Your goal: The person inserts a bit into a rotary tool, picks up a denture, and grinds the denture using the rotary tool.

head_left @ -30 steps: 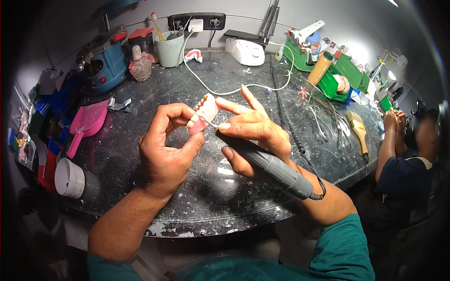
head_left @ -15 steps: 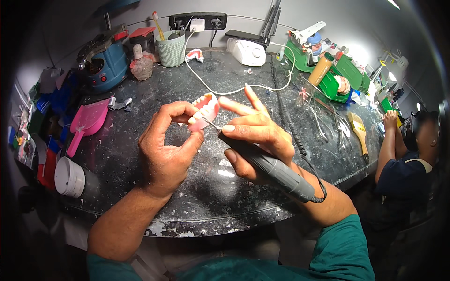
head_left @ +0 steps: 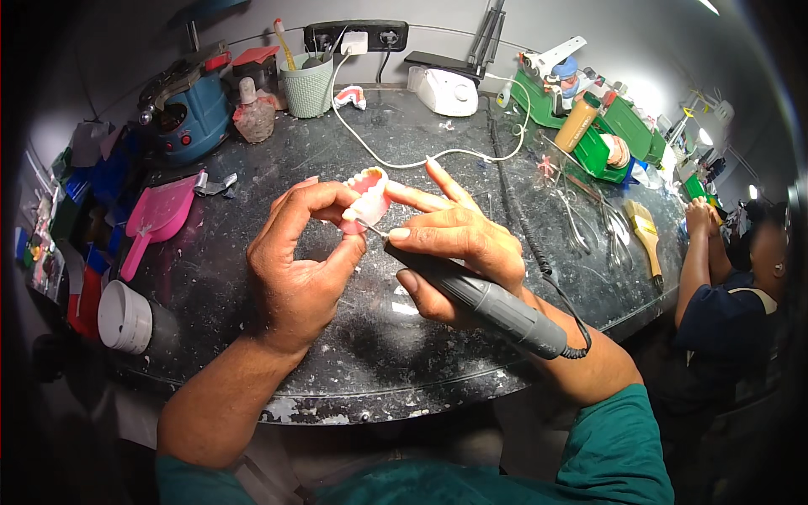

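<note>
Denture (head_left: 374,198), pink base with pale teeth, raised above black workbench (head_left: 252,370) in head view. Left hand (head_left: 295,265): thumb and forefinger pinched on denture's near end. Right hand (head_left: 473,244): thumb and fingers closed round dark rotary handpiece (head_left: 509,316), other fingers stretched out; thin burr (head_left: 372,228) at near teeth, exact contact too small to tell. Pink dustpan (head_left: 162,213) to left, flat brush (head_left: 643,225) to right.

The black bench (head_left: 223,252), scuffed and flecked with white, curves along its lower edge. At the frame's left it carries a pink dustpan (head_left: 160,217) and white tub (head_left: 124,320); upper left, a blue machine (head_left: 195,136) and pale cup (head_left: 306,94); upper centre, a white box (head_left: 444,94); right, a brush (head_left: 645,236).
</note>
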`<control>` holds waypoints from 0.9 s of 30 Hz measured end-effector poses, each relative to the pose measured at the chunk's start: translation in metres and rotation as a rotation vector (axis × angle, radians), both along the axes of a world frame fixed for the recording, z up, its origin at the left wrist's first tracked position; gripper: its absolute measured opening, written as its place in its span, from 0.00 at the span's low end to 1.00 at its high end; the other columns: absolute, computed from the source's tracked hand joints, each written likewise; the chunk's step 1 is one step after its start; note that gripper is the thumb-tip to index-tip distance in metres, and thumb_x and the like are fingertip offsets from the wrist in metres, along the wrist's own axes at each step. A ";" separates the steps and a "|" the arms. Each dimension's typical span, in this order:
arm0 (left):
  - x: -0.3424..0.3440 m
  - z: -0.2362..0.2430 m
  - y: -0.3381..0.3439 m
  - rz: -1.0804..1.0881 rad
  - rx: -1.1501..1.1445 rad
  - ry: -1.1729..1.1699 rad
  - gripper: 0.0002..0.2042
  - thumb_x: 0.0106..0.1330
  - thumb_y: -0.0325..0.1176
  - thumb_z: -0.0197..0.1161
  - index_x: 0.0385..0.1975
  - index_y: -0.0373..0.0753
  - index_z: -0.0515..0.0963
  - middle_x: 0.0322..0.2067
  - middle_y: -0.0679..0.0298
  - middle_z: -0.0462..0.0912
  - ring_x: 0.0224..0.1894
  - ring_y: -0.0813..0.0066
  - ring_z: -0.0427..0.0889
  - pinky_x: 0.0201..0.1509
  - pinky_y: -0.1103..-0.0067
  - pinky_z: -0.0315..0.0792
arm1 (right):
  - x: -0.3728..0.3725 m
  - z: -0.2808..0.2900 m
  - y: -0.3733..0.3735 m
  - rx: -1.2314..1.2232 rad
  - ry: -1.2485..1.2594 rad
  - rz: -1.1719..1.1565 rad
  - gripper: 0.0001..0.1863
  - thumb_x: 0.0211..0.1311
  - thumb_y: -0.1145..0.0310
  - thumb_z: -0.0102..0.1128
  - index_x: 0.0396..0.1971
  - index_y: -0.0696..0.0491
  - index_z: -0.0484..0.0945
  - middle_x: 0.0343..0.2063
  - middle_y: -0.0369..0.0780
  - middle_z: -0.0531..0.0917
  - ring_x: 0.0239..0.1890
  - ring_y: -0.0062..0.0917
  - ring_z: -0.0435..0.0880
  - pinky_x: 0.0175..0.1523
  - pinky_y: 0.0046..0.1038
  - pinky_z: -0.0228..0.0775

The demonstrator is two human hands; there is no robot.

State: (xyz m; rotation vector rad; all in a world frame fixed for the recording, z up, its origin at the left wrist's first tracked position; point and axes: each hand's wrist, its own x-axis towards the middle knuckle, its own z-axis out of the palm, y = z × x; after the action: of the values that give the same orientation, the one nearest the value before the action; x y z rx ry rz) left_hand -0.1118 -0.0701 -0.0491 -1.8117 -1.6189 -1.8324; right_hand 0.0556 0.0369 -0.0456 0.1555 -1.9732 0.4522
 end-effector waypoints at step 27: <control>0.003 0.000 0.000 -0.051 0.010 -0.051 0.16 0.53 0.14 0.68 0.42 0.34 0.80 0.37 0.62 0.84 0.39 0.76 0.84 0.48 0.79 0.77 | 0.001 0.002 0.001 0.002 -0.010 0.010 0.23 0.42 0.78 0.75 0.42 0.49 0.83 0.36 0.36 0.88 0.55 0.37 0.86 0.71 0.59 0.57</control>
State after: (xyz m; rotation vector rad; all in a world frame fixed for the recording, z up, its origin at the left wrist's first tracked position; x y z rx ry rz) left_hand -0.1086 -0.0704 -0.0488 -1.8328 -1.5918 -1.9198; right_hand 0.0565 0.0378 -0.0436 0.1643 -1.9835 0.4587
